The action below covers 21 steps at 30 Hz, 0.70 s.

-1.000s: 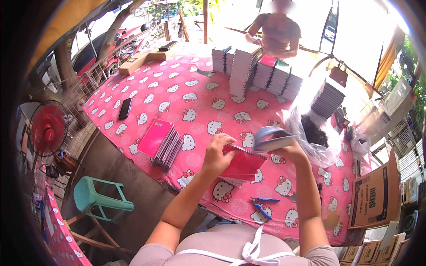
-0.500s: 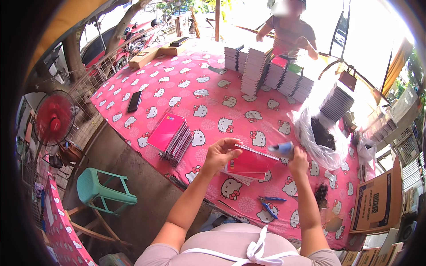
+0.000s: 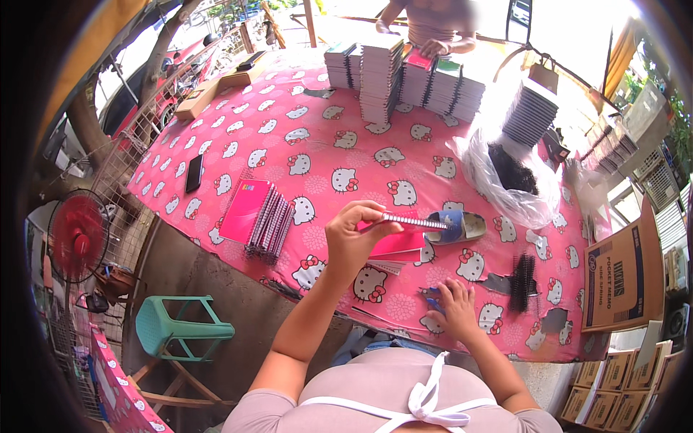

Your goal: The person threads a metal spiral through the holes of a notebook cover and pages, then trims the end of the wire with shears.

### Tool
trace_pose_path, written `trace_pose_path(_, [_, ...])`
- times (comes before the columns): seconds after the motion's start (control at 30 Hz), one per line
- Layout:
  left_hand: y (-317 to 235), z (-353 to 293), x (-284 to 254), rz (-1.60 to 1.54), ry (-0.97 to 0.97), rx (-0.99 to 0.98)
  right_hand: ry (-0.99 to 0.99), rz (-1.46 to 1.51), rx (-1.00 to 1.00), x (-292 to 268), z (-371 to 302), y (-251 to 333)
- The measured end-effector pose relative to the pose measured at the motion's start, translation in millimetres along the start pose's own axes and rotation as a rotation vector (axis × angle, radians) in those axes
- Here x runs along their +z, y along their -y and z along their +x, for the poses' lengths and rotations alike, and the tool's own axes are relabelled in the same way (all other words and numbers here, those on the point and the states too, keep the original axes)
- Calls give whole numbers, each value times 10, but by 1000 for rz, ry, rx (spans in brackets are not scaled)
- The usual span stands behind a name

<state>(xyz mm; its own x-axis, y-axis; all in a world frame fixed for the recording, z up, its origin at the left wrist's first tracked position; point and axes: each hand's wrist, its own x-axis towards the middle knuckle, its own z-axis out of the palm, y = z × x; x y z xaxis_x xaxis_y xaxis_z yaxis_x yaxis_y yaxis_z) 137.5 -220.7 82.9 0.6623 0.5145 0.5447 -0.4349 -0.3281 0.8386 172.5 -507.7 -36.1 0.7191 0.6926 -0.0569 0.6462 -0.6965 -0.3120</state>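
My left hand point(image 3: 351, 242) holds a pink spiral notebook point(image 3: 398, 237) up by its near corner, the wire spine facing me, above the pink cartoon-cat tablecloth point(image 3: 303, 144). My right hand point(image 3: 457, 309) rests low on the cloth near the front edge, fingers on a small blue tool point(image 3: 432, 302); whether it grips the tool I cannot tell. A blue sandal point(image 3: 456, 226) lies on the cloth just beyond the notebook. A small pile of pink spiral notebooks point(image 3: 258, 214) lies to the left.
Tall piles of notebooks point(image 3: 404, 76) stand at the far side, where another person's hand point(image 3: 435, 47) rests on them. A clear bag of black wire coils point(image 3: 510, 177), a loose black coil point(image 3: 522, 281), a phone point(image 3: 194, 173), a cardboard box point(image 3: 622, 273), a green stool point(image 3: 177, 328), a red fan point(image 3: 76, 234).
My right hand has let go of the blue sandal, which now lies on the cloth, and dropped to the front edge. My left hand has tipped the notebook up on edge.
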Motion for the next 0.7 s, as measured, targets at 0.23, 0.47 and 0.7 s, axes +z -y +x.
trace_pose_path(0.23, [-521,-104,-70,339,128,458,-112,658,68,-461,-64,204])
trace_pose_path(0.47, [-13,-548,-59,329,145,211,-272,568,-179,-938,177,750])
trace_pose_path(0.7, [-41,-610,-35,206,78,136,-403,347,-323,-1128,308,883])
